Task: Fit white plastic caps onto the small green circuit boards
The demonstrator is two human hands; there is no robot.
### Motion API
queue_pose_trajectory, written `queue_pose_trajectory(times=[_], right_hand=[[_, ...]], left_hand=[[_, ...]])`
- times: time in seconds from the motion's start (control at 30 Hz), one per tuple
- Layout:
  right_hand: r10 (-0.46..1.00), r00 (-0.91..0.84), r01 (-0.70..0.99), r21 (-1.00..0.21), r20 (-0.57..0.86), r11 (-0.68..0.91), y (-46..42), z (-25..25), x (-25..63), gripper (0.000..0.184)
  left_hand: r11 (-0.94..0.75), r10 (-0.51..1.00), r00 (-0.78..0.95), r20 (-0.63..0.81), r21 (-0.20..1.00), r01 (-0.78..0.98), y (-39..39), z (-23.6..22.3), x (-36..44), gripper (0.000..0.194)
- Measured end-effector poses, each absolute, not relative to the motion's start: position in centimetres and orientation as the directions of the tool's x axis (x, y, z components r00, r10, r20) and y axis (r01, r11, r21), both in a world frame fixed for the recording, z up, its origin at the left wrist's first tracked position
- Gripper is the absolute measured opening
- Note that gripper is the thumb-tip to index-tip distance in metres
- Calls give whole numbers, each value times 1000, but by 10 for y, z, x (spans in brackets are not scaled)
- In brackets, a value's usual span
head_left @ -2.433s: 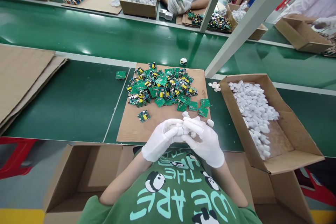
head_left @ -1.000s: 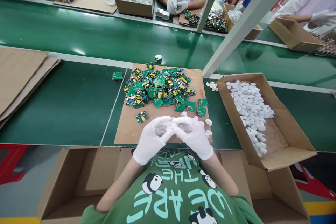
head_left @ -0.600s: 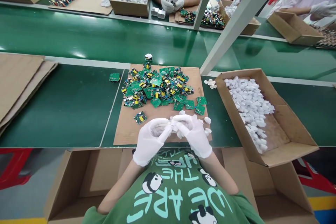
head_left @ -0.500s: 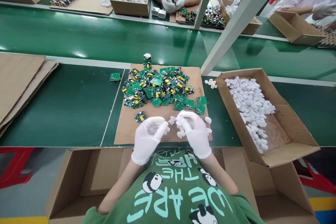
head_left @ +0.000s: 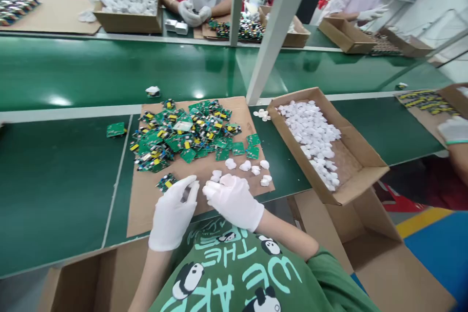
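White-gloved, my left hand (head_left: 174,212) is at the front of a cardboard sheet (head_left: 141,219), its thumb and forefinger tips curled almost together; anything between them is hidden. My right hand (head_left: 234,202), gloved too, points left toward it with fingers bent together, and I cannot make out what they hold. A white piece (head_left: 216,175) lies just beyond my right fingertips, and several similar white pieces (head_left: 244,165) are scattered to the right. Near my left hand rests a single circuit board (head_left: 166,182). Behind is a heap of green circuit boards (head_left: 183,131) with yellow and black components.
An open cardboard box (head_left: 360,165) of white pieces sits at the right. A grey post (head_left: 280,24) rises behind the sheet. A white-topped board (head_left: 152,91) is on the green belt (head_left: 120,68). Across it, a person's gloved hands (head_left: 193,13) work; another gloved hand (head_left: 455,130) is far right.
The view has turned right. My hands have come closer together, the right one swinging its fingers leftward. The white-topped board has shifted left, away from the heap.
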State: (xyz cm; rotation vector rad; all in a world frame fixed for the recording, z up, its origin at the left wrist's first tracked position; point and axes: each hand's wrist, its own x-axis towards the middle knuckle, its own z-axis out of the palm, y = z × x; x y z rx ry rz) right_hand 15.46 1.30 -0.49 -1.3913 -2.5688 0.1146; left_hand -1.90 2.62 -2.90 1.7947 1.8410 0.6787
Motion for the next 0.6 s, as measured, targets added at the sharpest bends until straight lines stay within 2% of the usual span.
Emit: queue_pose_trajectory(times=[0.07, 0.17, 0.23, 0.3, 0.33, 0.37, 0.4, 0.47, 0.53, 0.6], right_hand=[[820, -545, 798, -192, 175, 571, 12, -3, 161, 17], [848, -466, 786, -321, 253, 528, 8, 7, 193, 22], [918, -191, 856, -399, 348, 329, 3, 16, 235, 30], [885, 258, 876, -479, 388, -45, -6, 25, 291, 37], [817, 473, 817, -511, 328, -267, -11, 28, 321, 41], [748, 632, 717, -518, 202, -466, -17, 31, 349, 45], [714, 687, 668, -506, 135, -546, -23, 31, 374, 47], [719, 695, 635, -475, 7, -609, -31, 30, 412, 41], [765, 635, 652, -456, -110, -606, -35, 27, 430, 33], [793, 579, 671, -441, -192, -597, -35, 23, 435, 36]], left_hand=[[-63, 998, 59, 27, 601, 797, 29, -31, -19, 32], [-143, 988, 147, 39, 567, 812, 34, -33, -20, 35], [-105, 992, 128, -5, 547, 830, 37, -33, -21, 34], [-67, 993, 108, -46, 538, 840, 38, -32, -22, 33], [-65, 993, 110, -50, 546, 835, 38, -31, -22, 32], [-76, 993, 116, -38, 557, 827, 37, -29, -23, 31], [-92, 992, 122, -16, 565, 820, 37, -27, -23, 31], [-114, 993, 106, 47, 551, 827, 36, -22, -22, 31], [-104, 994, 67, 89, 517, 850, 37, -18, -21, 32], [-82, 994, 29, 110, 518, 851, 38, -16, -20, 32]])
